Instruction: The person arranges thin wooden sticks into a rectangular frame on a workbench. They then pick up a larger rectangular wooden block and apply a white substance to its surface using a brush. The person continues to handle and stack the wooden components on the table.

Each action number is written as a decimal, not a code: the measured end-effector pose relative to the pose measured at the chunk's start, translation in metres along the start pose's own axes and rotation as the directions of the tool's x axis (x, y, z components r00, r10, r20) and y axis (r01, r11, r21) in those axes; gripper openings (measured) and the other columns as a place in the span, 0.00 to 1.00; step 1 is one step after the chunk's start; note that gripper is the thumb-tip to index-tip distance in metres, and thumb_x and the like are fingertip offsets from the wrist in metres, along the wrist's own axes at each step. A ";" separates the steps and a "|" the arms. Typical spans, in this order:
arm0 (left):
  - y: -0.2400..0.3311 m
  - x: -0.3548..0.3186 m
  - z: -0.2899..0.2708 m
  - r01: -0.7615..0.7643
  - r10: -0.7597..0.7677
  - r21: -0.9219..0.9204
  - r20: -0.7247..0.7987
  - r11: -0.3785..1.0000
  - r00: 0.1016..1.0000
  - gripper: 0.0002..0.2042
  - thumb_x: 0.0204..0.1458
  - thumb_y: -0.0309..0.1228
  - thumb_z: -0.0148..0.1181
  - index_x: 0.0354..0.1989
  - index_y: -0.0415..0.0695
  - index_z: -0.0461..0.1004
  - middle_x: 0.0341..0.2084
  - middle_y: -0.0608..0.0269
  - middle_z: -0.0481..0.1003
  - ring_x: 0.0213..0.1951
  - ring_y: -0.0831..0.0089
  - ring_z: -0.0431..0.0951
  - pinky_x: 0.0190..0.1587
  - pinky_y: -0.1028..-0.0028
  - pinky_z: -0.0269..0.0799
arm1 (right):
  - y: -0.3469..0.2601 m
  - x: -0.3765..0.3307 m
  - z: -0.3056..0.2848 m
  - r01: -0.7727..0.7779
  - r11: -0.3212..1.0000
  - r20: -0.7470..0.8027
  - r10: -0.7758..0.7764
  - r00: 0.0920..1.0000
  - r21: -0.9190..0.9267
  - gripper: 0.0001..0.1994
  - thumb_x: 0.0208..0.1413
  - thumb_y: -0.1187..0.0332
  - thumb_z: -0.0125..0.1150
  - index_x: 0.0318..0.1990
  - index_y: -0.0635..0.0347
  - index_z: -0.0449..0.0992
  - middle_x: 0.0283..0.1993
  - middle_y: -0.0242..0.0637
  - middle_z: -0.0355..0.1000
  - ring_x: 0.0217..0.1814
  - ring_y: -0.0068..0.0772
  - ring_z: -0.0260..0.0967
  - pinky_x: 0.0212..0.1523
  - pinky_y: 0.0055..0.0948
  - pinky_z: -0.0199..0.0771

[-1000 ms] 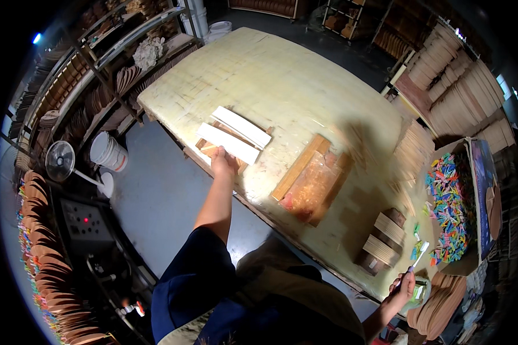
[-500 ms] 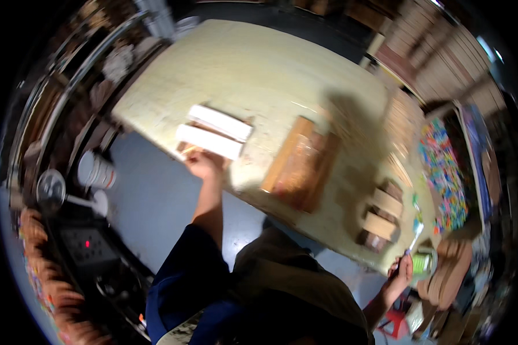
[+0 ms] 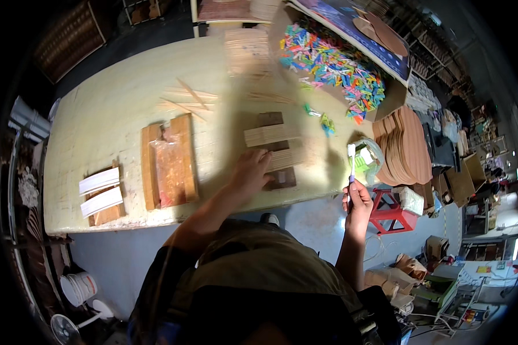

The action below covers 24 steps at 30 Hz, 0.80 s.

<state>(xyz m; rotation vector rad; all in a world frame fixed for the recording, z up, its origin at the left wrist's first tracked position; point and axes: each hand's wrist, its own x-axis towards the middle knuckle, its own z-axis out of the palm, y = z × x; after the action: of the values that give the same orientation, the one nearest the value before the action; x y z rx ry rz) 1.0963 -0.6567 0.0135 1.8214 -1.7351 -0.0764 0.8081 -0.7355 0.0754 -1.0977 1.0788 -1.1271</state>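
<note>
My left hand (image 3: 250, 171) is at the near end of a dark block (image 3: 282, 178) on the table. Its fingers are apart, beside a bundle of thin pale wooden strips (image 3: 280, 159) lying across the block. A second bundle of strips (image 3: 265, 135) lies across it farther back. My right hand (image 3: 358, 198), at the table's front right edge, is closed round the purple handle of a toothbrush (image 3: 351, 167). The brush stands head up, with its white head in front of a plastic-lined tub (image 3: 369, 154) with something bright green inside.
A wooden frame (image 3: 149, 167) with a plastic-covered middle lies left of my arm; farther left, a block (image 3: 106, 215) carries two white strips. Loose sticks (image 3: 184, 103) lie behind. A box of colourful clothespins (image 3: 334, 66), stacked brown boards (image 3: 406, 146) and a red stool (image 3: 392, 213) are right.
My left hand has left the block with white strips and moved right to the dark block. The view has turned rightward. My right hand still holds the toothbrush.
</note>
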 end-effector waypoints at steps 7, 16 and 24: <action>0.015 0.050 0.037 0.063 -0.138 0.258 0.284 0.964 0.949 0.23 0.39 0.37 0.69 0.45 0.43 0.75 0.46 0.54 0.70 0.54 0.56 0.66 0.56 0.64 0.64 | 0.025 0.028 -0.075 -0.066 0.997 -0.092 0.069 0.993 0.035 0.12 0.58 0.67 0.60 0.45 0.64 0.76 0.30 0.32 0.73 0.22 0.16 0.63 0.19 0.15 0.56; 0.034 0.080 0.016 0.010 -0.103 0.249 0.364 0.968 0.926 0.21 0.37 0.38 0.68 0.41 0.41 0.74 0.43 0.50 0.74 0.45 0.54 0.75 0.50 0.63 0.72 | 0.025 0.092 -0.141 0.185 0.644 -0.110 -0.389 0.914 -0.742 0.09 0.54 0.69 0.61 0.41 0.60 0.78 0.29 0.39 0.75 0.27 0.33 0.72 0.31 0.29 0.70; 0.049 0.077 0.057 0.468 -0.353 -0.602 0.308 0.647 0.883 0.15 0.45 0.30 0.60 0.40 0.35 0.71 0.29 0.62 0.74 0.28 0.71 0.73 0.34 0.72 0.69 | -0.001 0.141 -0.147 0.227 -0.014 0.216 -0.373 0.902 -0.974 0.06 0.51 0.64 0.58 0.31 0.54 0.74 0.29 0.42 0.74 0.30 0.46 0.74 0.30 0.42 0.74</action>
<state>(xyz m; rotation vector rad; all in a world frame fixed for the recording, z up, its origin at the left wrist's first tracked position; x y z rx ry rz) 1.0386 -0.7474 0.0178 1.6250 -1.1106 -0.9447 0.6784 -0.8898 0.0456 -2.5639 1.8738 -0.5601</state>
